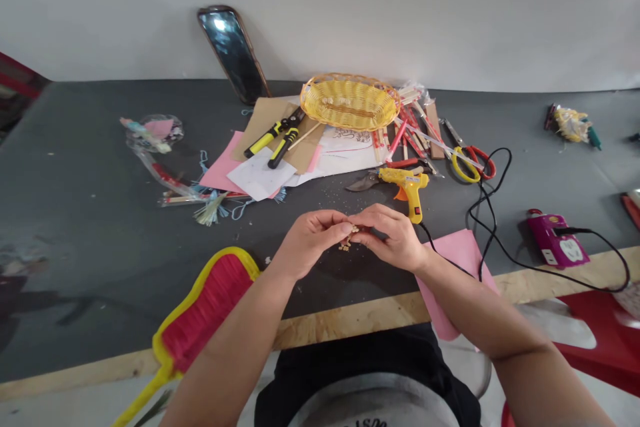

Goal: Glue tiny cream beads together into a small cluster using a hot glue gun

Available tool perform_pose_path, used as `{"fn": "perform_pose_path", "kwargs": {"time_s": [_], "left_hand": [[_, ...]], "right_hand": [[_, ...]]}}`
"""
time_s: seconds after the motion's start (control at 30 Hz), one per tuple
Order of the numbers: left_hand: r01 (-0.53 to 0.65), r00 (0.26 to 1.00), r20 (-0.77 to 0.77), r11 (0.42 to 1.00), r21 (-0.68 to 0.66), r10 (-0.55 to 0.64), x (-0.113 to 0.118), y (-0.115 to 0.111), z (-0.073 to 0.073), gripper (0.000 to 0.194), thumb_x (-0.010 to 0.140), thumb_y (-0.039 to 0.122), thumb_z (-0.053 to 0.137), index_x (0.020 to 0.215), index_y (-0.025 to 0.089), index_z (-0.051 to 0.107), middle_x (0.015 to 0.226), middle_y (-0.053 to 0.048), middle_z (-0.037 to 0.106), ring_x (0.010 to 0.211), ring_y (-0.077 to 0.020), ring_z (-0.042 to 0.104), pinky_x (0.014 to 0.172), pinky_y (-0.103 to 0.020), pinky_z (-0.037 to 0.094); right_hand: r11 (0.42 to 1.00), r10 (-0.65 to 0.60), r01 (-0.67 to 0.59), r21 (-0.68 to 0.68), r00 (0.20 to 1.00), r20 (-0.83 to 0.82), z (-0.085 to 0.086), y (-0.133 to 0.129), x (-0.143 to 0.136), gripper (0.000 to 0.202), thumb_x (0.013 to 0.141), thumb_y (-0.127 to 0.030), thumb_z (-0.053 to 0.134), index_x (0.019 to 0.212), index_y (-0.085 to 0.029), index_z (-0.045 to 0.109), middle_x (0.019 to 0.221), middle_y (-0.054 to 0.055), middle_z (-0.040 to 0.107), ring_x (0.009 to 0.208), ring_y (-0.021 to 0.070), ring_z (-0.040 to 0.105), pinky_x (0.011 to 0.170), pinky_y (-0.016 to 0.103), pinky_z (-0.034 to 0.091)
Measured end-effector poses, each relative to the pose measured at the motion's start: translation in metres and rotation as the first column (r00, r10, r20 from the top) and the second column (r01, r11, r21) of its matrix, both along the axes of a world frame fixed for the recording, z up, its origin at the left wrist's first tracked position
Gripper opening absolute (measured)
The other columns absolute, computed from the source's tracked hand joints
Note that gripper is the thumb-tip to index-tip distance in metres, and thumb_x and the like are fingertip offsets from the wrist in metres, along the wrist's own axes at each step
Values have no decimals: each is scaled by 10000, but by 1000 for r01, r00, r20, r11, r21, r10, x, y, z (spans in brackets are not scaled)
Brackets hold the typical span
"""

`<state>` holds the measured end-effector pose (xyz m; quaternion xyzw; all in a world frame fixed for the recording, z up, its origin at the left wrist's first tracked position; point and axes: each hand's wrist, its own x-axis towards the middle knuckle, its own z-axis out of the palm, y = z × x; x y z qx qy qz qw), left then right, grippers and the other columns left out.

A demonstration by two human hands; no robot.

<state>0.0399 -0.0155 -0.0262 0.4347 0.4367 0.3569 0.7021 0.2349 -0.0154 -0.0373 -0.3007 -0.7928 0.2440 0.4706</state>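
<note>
Near the front of the gray table (100, 147), both hands are working just inside the bare wood edge (345, 320), forearms reaching across it. Most of the elbow room is off to the left, where a wide stretch of gray runs past the red and yellow fan (213, 300). That fan sits beside the left forearm, its handle poking out past the edge. Farther back it's pretty crowded: a yellow glue gun (406, 181) just beyond the right hand (393, 238), then pliers (286, 145), papers (260, 173) and a woven basket (350, 121) toward the wall (350, 13).

Grip-wise, the left hand (316, 240) and the right one are both pinching, thumb to finger, fingertips nearly meeting around one tiny tan piece (355, 229). It's light tan and kinda knobbly, mostly covered by the fingers. More little tan bits (345, 245) show right below; can't tell whether they're attached or lying on the table.
</note>
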Motion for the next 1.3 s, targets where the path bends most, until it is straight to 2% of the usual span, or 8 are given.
{"fn": "perform_pose_path", "kwargs": {"time_s": [0.17,0.3,0.57,0.8,1.07,1.3], "left_hand": [[39,997,73,998,-40,-36,0,0,1,235,760,395,818,827,173,782,749,-23,701,686,-124,587,680,-254,468],[35,998,61,998,-43,-33,0,-1,-1,207,745,356,844,821,176,775,756,-7,687,683,-107,574,680,-239,454],[45,997,58,998,-33,-43,-3,1,3,236,739,387,836,796,167,772,729,-23,687,671,-127,582,682,-265,468],[45,993,111,997,-56,-38,0,1,3,288,691,423,878,757,161,780,686,-22,677,642,-117,566,655,-256,461],[53,995,87,998,-44,-49,-2,1,0,293,700,415,877,688,151,751,642,-15,656,628,-113,551,643,-253,437],[47,990,138,996,-77,-36,0,1,1,284,681,394,897,774,156,775,692,-7,669,650,-105,569,663,-242,455]], "right_hand": [[999,-40,40,22,999,-23,1,0,-1,140,932,-232,689,1069,-204,691,879,64,733,805,169,711,723,292,614],[999,-49,49,19,999,-17,1,-1,-1,113,929,-219,686,1041,-206,684,863,56,724,779,165,702,708,292,607],[998,43,-45,-52,998,-42,3,0,1,184,939,-264,683,1110,-196,675,896,70,735,753,163,696,689,291,601],[999,44,-46,-28,996,-72,1,1,0,148,945,-217,673,1091,-199,677,875,61,744,801,164,720,727,284,606],[999,35,-37,-35,997,-67,-1,0,-2,94,957,-248,663,1035,-201,683,846,45,737,765,150,721,697,266,607],[998,8,-14,-60,995,-99,1,-1,-2,105,933,-213,692,1037,-196,684,849,44,729,768,149,705,711,265,591]]}}
